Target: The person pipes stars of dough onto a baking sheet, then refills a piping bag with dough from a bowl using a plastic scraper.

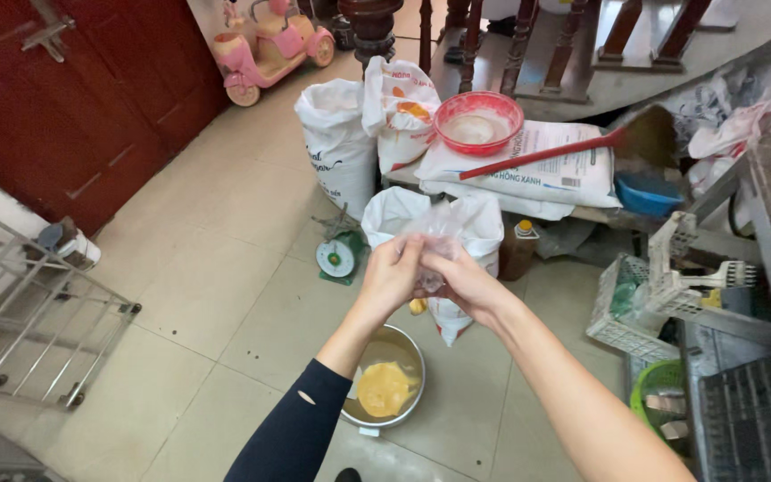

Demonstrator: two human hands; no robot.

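Our arms: left in a dark sleeve, right bare, both raised over the floor.
Left hand [392, 272]: we pinch the clear plastic bag [440, 234].
Right hand [462, 278]: closed on the same bag, touching our left.
Bag: held above the metal bowl [393, 412] of yellow stuff.
Behind: open white sack [475, 234], green scale [339, 256], red basin [478, 120].

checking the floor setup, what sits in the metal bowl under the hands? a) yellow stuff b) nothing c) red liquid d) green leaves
a: the metal bowl on the floor holds a yellow mass, below both hands pinching a clear bag.
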